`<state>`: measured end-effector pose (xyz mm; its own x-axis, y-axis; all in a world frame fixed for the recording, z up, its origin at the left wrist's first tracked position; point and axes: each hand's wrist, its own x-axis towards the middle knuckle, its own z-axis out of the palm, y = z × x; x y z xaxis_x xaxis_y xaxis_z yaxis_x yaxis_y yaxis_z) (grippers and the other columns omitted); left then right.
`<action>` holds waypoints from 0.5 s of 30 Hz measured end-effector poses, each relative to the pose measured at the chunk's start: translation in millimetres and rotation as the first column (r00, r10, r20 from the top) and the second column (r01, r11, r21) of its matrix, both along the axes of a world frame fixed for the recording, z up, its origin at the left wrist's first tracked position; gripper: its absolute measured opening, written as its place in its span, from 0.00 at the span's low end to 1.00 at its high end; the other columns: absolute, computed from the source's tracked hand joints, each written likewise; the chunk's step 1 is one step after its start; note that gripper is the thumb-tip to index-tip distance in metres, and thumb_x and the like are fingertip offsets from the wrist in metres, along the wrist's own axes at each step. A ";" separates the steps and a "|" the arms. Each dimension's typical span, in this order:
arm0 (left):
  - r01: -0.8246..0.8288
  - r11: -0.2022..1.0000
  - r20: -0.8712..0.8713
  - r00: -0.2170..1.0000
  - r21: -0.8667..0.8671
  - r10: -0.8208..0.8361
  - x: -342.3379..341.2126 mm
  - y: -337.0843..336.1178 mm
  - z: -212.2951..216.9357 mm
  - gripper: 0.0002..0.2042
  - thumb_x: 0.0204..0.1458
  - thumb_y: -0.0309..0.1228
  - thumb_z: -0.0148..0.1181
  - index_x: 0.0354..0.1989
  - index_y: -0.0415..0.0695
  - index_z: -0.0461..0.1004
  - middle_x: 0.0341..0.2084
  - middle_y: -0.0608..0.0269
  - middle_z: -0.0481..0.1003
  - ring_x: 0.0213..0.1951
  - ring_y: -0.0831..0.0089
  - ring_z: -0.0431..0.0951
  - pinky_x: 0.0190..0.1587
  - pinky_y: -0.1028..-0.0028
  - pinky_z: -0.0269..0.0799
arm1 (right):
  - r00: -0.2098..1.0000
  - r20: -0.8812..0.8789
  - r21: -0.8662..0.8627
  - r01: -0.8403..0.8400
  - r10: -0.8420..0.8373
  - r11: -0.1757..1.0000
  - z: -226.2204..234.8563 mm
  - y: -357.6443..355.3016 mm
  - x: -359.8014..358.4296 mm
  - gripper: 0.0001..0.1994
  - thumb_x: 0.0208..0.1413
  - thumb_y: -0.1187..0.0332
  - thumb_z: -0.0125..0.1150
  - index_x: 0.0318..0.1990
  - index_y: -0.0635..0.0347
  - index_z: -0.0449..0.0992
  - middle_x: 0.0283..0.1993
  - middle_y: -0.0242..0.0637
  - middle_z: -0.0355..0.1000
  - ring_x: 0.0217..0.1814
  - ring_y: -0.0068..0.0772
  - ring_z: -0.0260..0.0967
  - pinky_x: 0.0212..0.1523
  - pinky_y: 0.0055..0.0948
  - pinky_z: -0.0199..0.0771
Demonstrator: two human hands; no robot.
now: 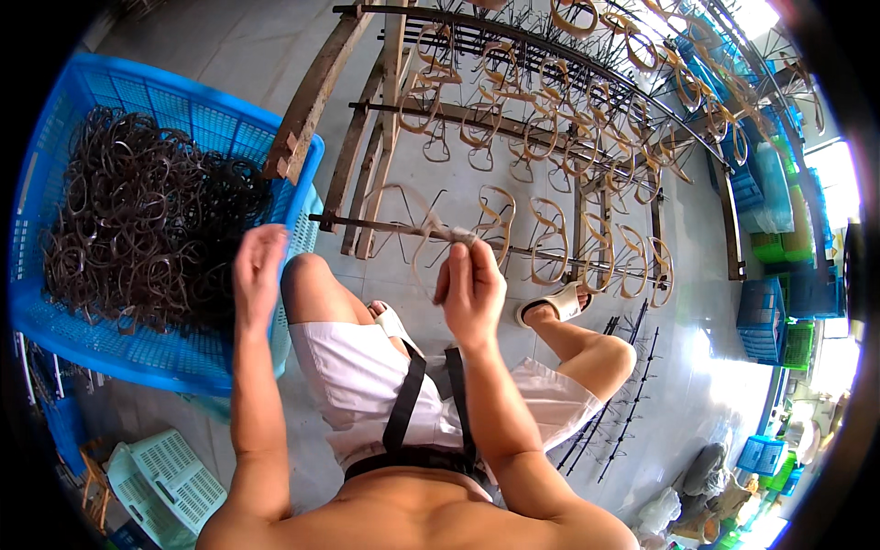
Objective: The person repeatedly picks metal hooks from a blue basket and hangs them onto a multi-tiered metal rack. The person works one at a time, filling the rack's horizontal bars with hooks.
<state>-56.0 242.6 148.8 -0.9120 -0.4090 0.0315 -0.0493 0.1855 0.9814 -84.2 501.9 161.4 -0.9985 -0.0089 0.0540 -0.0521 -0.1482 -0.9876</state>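
My right hand (469, 286) is raised in front of me, its fingers pinched on a pale, thin strap loop (431, 240) that hangs by a metal rack bar (385, 225). My left hand (258, 268) hovers with fingers apart over the edge of a big blue plastic crate (197, 119), holding nothing that I can see. The crate is filled with several dark brown strap loops (137, 220). Several tan loops (550, 240) hang on the wire prongs of the rack in front of my knees.
A tall wooden and metal drying rack (513, 101) with many hanging loops stands ahead. Spare pronged bars (623, 403) lie on the tiled floor at right. Pale green baskets (170, 477) sit at lower left, blue and green crates (765, 316) at right.
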 end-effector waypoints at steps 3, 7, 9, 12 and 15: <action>-0.148 0.837 0.204 0.934 -0.527 0.293 -7.2 -78.9 -52.2 0.12 0.53 0.36 0.56 0.37 0.38 0.72 0.33 0.55 0.74 0.38 0.66 0.74 0.42 0.70 0.68 | 0.918 -0.141 0.393 0.395 -0.370 0.830 -39.9 -40.3 -13.6 0.11 0.60 0.73 0.46 0.48 0.66 0.67 0.24 0.38 0.71 0.20 0.31 0.68 0.23 0.28 0.70; 0.141 0.603 0.521 0.676 -0.785 0.521 3.5 -121.6 -100.0 0.14 0.50 0.35 0.54 0.44 0.43 0.67 0.46 0.48 0.65 0.48 0.45 0.68 0.47 0.53 0.67 | 0.844 -0.223 0.394 0.536 -0.488 0.747 -56.4 -62.0 -26.5 0.09 0.63 0.69 0.42 0.44 0.64 0.66 0.24 0.34 0.71 0.13 0.23 0.65 0.13 0.24 0.64; 0.133 0.614 0.526 0.673 -0.778 0.521 5.7 -118.0 -110.2 0.13 0.50 0.31 0.52 0.44 0.44 0.66 0.47 0.47 0.62 0.48 0.42 0.67 0.47 0.52 0.67 | 0.822 -0.210 0.373 0.569 -0.530 0.733 -55.9 -65.1 -27.8 0.09 0.63 0.69 0.41 0.40 0.64 0.66 0.24 0.34 0.70 0.13 0.23 0.64 0.13 0.24 0.64; 0.082 0.596 0.472 0.699 -0.799 0.537 2.1 -122.8 -118.5 0.12 0.50 0.27 0.51 0.44 0.43 0.66 0.46 0.44 0.62 0.47 0.42 0.68 0.47 0.53 0.68 | 0.856 0.030 0.302 0.484 -0.516 0.821 -45.3 -66.0 -28.0 0.09 0.64 0.68 0.40 0.34 0.63 0.64 0.21 0.33 0.68 0.13 0.21 0.64 0.13 0.23 0.63; 0.027 0.561 0.354 0.802 -0.827 0.482 5.6 -134.5 -134.7 0.12 0.49 0.23 0.48 0.43 0.42 0.67 0.44 0.41 0.63 0.45 0.43 0.69 0.46 0.55 0.68 | 0.844 0.120 0.227 0.490 -0.523 0.842 -32.8 -70.1 -26.8 0.09 0.63 0.69 0.41 0.33 0.63 0.63 0.21 0.33 0.67 0.15 0.23 0.64 0.15 0.24 0.63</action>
